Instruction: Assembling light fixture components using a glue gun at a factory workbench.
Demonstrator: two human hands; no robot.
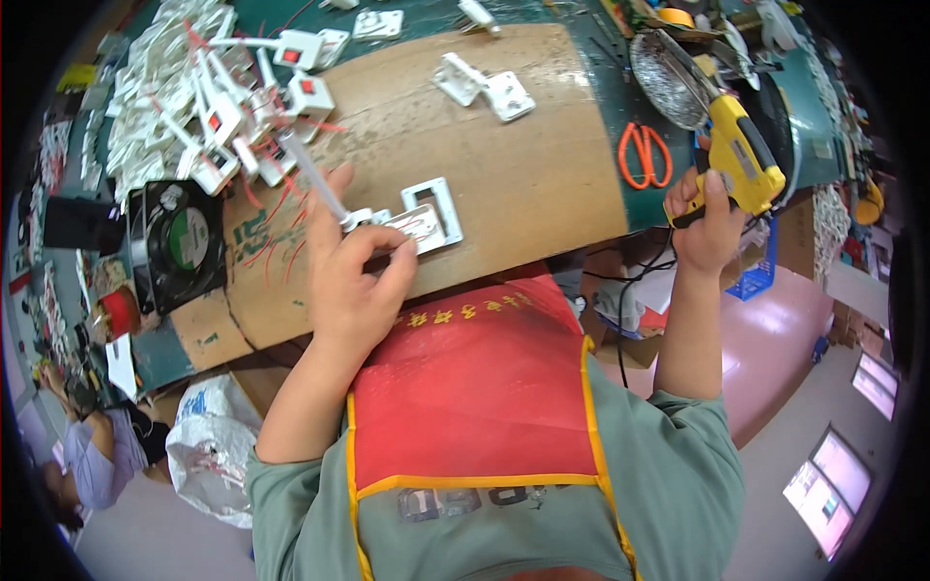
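Observation:
My right hand [712,218] is wrapped round the handle of a yellow and black soldering gun [741,150], its long tip pointing away over a foil-lined dish [668,82]. On the brown board, my left hand [358,261] is closed in a pinch at a white plastic housing [421,228] with thin red wires inside. A pale, translucent tube [315,179] runs from that housing past my fingers toward the far left. A flat white frame [446,208] lies against the housing's right side. My fingers partly hide the near end of the tube.
Many white housings with red switches and red wires [223,116] are heaped at the far left. A black fan [179,242] stands nearer. Two loose white parts [509,95] lie on the board [542,174]. Orange-handled scissors [644,155] rest at right. Another person [102,455] is at far left.

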